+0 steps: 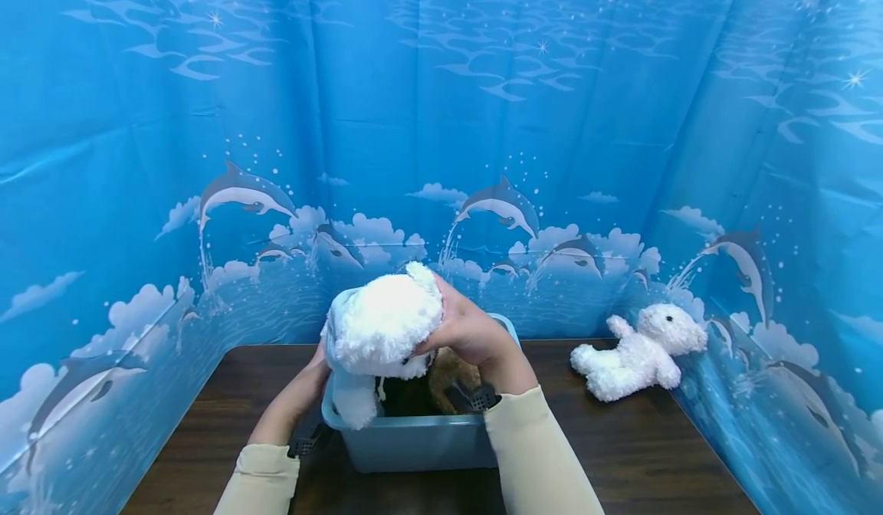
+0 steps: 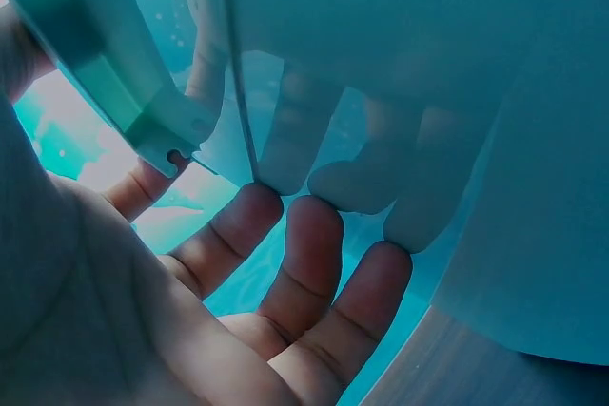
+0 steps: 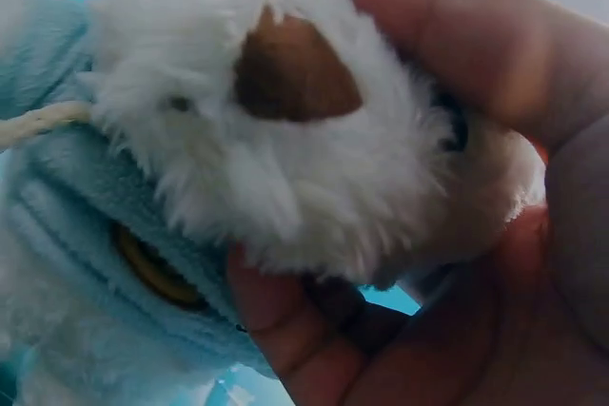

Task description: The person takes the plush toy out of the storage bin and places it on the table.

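Note:
My right hand (image 1: 458, 323) grips a white plush toy (image 1: 389, 319) by its head, above a light blue plastic bin (image 1: 421, 454). In the right wrist view its brown nose (image 3: 290, 68) faces the camera, and my thumb and fingers go round the fluffy head. The toy wears a light blue fleece garment (image 3: 90, 225) with a cord. My left hand (image 2: 228, 292) is at the bin's left side, fingertips bent against the glossy outer wall (image 2: 381, 35) just below the rim. In the head view the toy and bin partly hide this hand (image 1: 320, 365).
Inside the bin lies a brown plush toy (image 1: 451, 381), partly covered by my right arm. Another white plush toy (image 1: 635, 354) lies on the dark wooden table (image 1: 586, 454) at the right. A blue dolphin-print curtain (image 1: 372, 116) surrounds the table's back and sides.

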Demonstrator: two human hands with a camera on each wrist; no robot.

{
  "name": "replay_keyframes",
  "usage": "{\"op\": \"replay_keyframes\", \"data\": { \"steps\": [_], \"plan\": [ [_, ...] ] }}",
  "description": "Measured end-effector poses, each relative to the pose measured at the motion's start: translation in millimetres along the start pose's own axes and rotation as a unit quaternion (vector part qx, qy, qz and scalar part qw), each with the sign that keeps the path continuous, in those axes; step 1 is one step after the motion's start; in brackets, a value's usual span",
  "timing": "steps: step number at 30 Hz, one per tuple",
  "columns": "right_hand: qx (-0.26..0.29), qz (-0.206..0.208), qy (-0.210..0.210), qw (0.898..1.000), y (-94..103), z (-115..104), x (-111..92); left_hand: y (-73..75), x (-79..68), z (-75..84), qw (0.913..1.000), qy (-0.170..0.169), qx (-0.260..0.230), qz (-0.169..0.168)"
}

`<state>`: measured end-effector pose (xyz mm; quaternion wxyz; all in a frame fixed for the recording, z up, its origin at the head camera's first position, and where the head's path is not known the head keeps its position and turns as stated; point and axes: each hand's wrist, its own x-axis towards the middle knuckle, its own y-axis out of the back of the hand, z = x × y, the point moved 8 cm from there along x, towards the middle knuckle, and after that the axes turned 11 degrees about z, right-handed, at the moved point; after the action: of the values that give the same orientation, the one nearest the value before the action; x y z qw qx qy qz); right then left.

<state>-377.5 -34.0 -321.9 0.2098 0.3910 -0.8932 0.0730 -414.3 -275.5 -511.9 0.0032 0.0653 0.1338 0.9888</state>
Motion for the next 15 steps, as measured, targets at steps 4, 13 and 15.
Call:
{"op": "replay_keyframes", "data": {
  "steps": [4, 13, 15],
  "plan": [
    [-0.014, 0.007, 0.015, 1.000, -0.2, -5, -4, -0.2, 2.7, 2.0, 1.0000, -0.009, 0.002, 0.001],
    [0.014, 0.033, 0.002, 0.999, 1.1, -12, -15, -0.6, 3.4, 3.3, 0.9999, -0.016, -0.003, 0.000],
    [0.024, 0.036, 0.005, 0.999, -0.2, -18, -17, -0.7, 2.7, 3.6, 0.9999, -0.014, -0.003, 0.000]
  ]
}}
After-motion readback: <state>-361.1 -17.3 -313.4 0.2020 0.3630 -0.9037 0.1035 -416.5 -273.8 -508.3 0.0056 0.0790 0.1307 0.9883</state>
